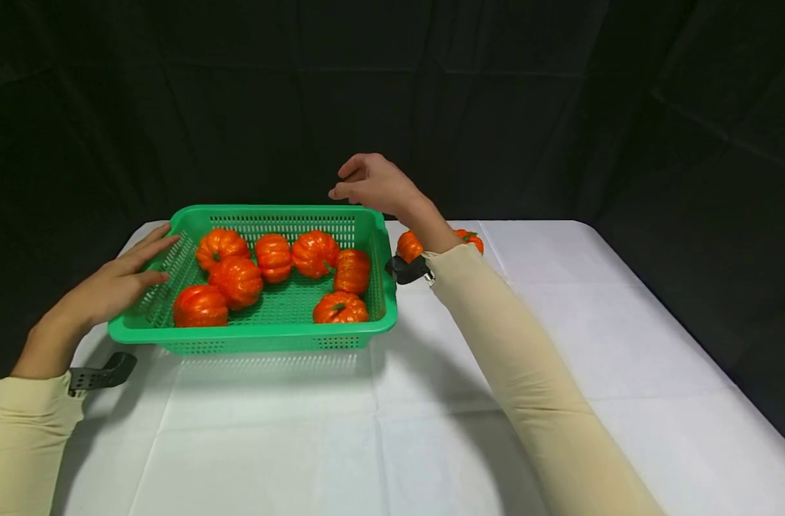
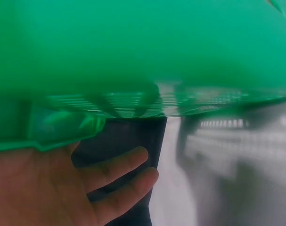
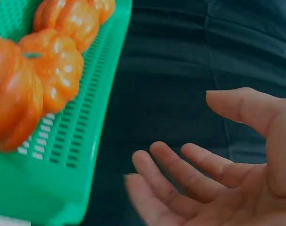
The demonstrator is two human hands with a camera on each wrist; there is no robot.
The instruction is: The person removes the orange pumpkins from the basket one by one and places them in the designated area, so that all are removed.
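A green slotted basket [image 1: 382, 287] stands on the white table and holds several small orange pumpkins [image 1: 237, 279]. My left hand [image 1: 124, 276] lies flat against the basket's left rim with straight fingers [image 2: 119, 165]; the left wrist view shows the basket's green wall [image 2: 143, 52] just above them. My right hand [image 1: 366, 183] hovers above the basket's far right corner, fingers [image 3: 180, 174] loosely bent and holding nothing. The basket's side [image 3: 67, 146] and pumpkins [image 3: 53, 70] show to the left in the right wrist view.
Two more orange pumpkins [image 1: 408, 246] [image 1: 471, 239] lie on the white tablecloth [image 1: 560, 344] just right of the basket, partly hidden by my right forearm. A black curtain hangs behind the table. The table's right edge runs diagonally at the right.
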